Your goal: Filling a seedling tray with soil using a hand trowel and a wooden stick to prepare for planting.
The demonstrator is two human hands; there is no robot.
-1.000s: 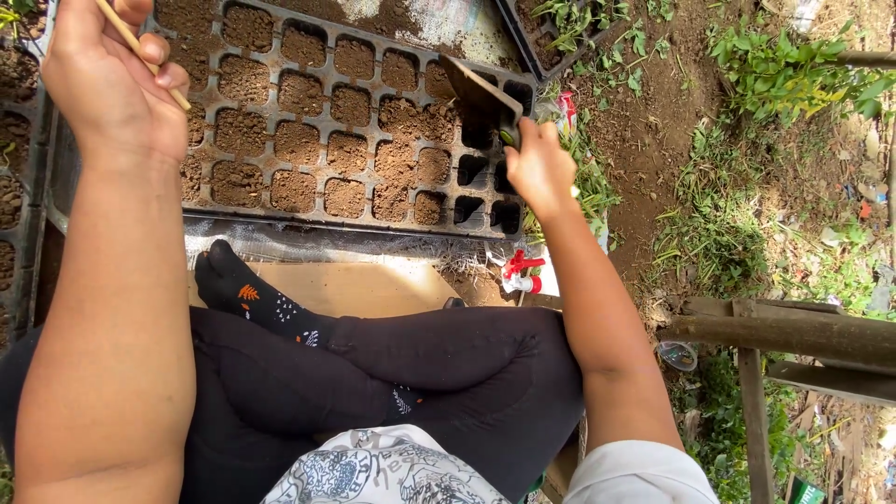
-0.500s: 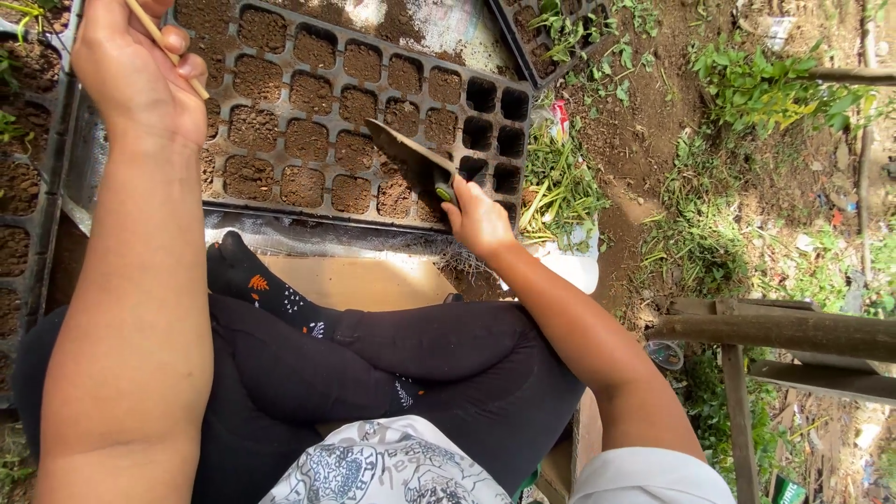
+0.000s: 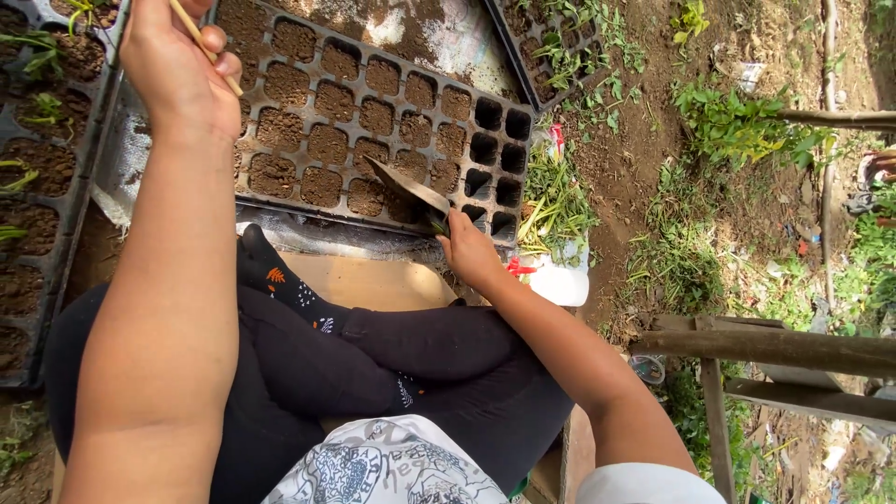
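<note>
A small trowel (image 3: 407, 185) with a dark, soil-stained blade and a green handle lies tilted just above centre of the frame, blade pointing up-left over the filled cells of a black seedling tray (image 3: 308, 207). The tray fills the upper middle; most cells hold brown soil, while those along its right edge are empty. A thin pale stick (image 3: 202, 44) slants across the upper left.

Outdoor garden nursery, soil-filled seedling tray (image 3: 280, 56), weeds (image 3: 737, 126), bare earth
</note>
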